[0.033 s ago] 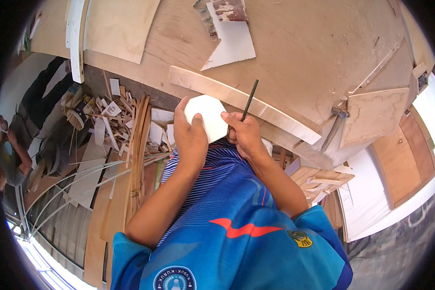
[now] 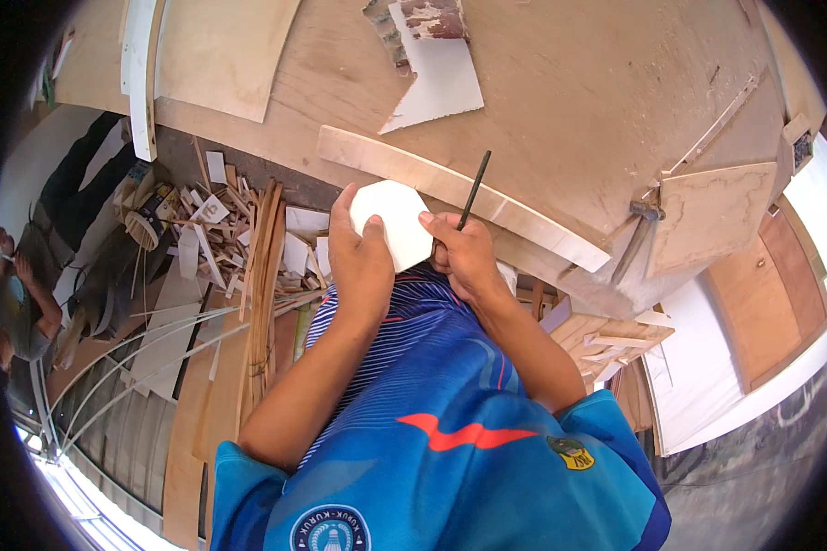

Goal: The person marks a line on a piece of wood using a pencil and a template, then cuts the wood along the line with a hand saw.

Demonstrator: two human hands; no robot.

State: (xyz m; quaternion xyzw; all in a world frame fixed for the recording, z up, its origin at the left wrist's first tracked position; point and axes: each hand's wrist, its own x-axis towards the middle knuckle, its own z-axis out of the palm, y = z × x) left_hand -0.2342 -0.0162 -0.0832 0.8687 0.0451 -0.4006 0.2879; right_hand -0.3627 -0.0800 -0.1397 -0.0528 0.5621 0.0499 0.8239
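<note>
A white many-sided flat piece is held up in front of my body, near the table's front edge. My left hand grips its left side, thumb on the face and fingers behind. My right hand is closed around a slim dark pencil, which points up and away. The right thumb and finger also pinch the right edge of the white piece. The fingers behind the piece are hidden.
A long pale wooden strip lies along the near edge of the wooden table. Farther back is a torn white sheet. A hammer rests at right by a plywood piece. Wood offcuts pile below left; another person is far left.
</note>
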